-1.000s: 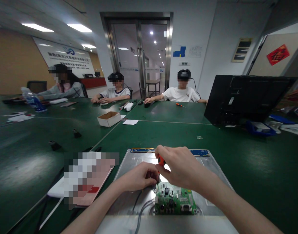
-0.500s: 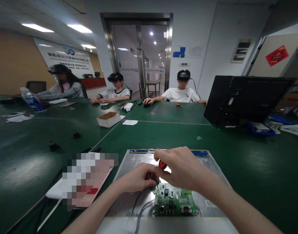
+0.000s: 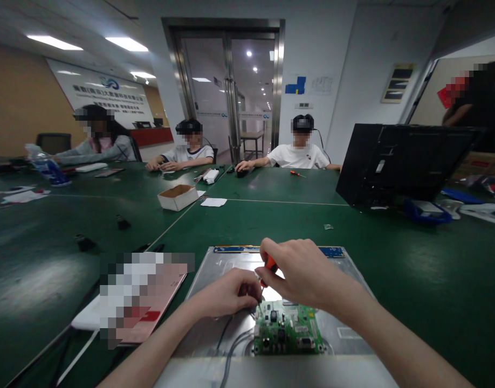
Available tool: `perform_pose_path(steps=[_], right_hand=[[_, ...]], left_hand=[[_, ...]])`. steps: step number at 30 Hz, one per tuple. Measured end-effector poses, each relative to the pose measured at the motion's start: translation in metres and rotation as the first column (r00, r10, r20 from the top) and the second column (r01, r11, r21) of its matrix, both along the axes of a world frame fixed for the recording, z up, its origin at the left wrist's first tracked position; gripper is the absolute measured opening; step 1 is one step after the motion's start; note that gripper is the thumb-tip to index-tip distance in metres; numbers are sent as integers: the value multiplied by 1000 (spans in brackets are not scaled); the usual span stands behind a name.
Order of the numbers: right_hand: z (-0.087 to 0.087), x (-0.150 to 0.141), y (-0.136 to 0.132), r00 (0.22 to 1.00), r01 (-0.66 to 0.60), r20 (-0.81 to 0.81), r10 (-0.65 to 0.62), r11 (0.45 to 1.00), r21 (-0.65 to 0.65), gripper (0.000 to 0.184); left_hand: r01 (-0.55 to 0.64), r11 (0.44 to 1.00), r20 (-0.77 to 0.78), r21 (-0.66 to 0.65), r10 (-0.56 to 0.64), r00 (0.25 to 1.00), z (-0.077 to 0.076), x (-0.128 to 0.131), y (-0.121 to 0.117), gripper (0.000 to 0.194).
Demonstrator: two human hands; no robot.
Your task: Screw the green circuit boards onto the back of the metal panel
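A grey metal panel (image 3: 215,272) lies flat on the green table in front of me, with a green circuit board (image 3: 288,334) mounted near its front edge. My right hand (image 3: 302,272) grips a small screwdriver with an orange handle (image 3: 270,264), its tip pointing down at the board's top left corner. My left hand (image 3: 227,293) rests on the panel beside that corner, fingers curled by the screwdriver shaft. Grey cables (image 3: 231,345) run from the board toward me.
A blurred white and pink flat item (image 3: 138,293) lies left of the panel. A black monitor back (image 3: 401,161) stands at the right. A small cardboard box (image 3: 178,196) sits mid-table. Three people sit at the far side; another person stands at the far right.
The view has shifted slightly left. My right hand has turned a little on the screwdriver. A person has come into view at the far right.
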State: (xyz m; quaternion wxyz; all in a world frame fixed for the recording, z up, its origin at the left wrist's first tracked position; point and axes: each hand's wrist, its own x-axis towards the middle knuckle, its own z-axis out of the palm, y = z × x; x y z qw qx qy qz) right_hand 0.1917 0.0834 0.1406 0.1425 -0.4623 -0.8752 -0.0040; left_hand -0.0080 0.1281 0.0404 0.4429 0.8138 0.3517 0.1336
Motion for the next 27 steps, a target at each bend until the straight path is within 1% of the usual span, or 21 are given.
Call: perform_pose_path(steps=[3, 5, 6, 9, 10, 12, 15, 18, 20, 23, 27], right_hand=[[2, 4, -2, 997, -63, -39, 62, 998, -2, 14], [2, 6, -3, 994, -90, -55, 90, 996, 6, 11], [2, 7, -3, 995, -89, -52, 89, 996, 11, 11], [0, 6, 0, 999, -42, -9, 43, 998, 37, 24], [-1, 4, 1, 1000, -26, 8, 26, 999, 41, 25], [-1, 2, 1, 1000, -15, 25, 14, 999, 36, 21], [0, 2, 0, 999, -34, 9, 34, 999, 15, 7], [3, 5, -3, 994, -107, -42, 105, 994, -27, 23], [4, 7, -5, 988, -146, -64, 143, 988, -41, 26], [3, 6, -5, 992, -118, -40, 118, 993, -1, 18], [-1, 2, -2, 999, -35, 12, 35, 999, 29, 25]], left_hand=[[2, 1000, -6, -3, -2, 1000, -3, 0, 0, 9], [2, 1000, -8, -2, -2, 1000, -3, 0, 0, 9], [1, 1000, -9, 0, -1, 1000, -2, 0, 0, 9], [-2, 1000, -16, 8, 2, 1000, 0, 0, -1, 12], [-4, 1000, -18, 10, 4, 1000, 1, 0, -1, 13], [-8, 1000, -23, 13, 8, 1000, 1, 0, -1, 12], [-9, 1000, -29, 16, 10, 1000, 1, 1, -1, 8], [-3, 1000, -26, 17, 3, 1000, 1, 1, -1, 8], [2, 1000, -19, 20, -2, 1000, 2, 1, -1, 9], [11, 1000, -9, 28, -11, 1000, 5, 2, -1, 5], [22, 999, -12, 30, -22, 1000, 5, 1, -1, 8]])
